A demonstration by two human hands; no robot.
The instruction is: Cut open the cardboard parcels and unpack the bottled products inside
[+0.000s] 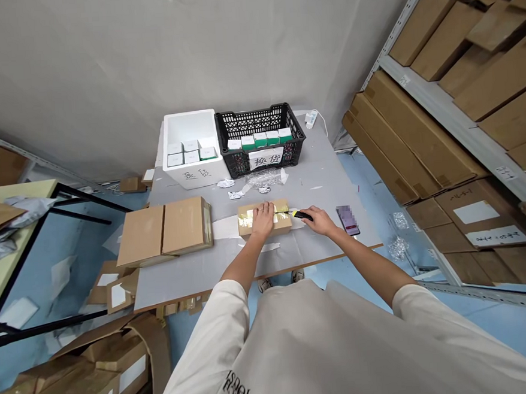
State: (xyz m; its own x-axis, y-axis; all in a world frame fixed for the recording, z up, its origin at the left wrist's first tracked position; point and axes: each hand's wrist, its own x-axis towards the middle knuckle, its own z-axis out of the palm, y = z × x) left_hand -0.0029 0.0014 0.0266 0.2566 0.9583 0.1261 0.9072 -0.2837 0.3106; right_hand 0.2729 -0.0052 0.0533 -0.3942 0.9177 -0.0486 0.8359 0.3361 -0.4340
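Observation:
A small taped cardboard box (pixel 246 227) lies near the front of the grey table (pixel 197 279). My left hand (pixel 263 220) rests flat on its top, fingers pointing away from me. In my right hand (pixel 319 220) is a yellow and black utility knife (pixel 301 215), fingers wrapped round its handle. The blade end points left and meets the right end of the box, along the tape. How deep the tip sits I cannot tell. To the right of my right hand lies a phone (pixel 348 220).
Two larger cardboard boxes (pixel 161 231) stand at the left. Behind are a white foam bin (pixel 196 174) and a black crate (pixel 260 116), both holding small white-green boxes. Crumpled plastic wrap (pixel 264 179) lies before them. Shelves with cartons (pixel 447 127) rise at the right.

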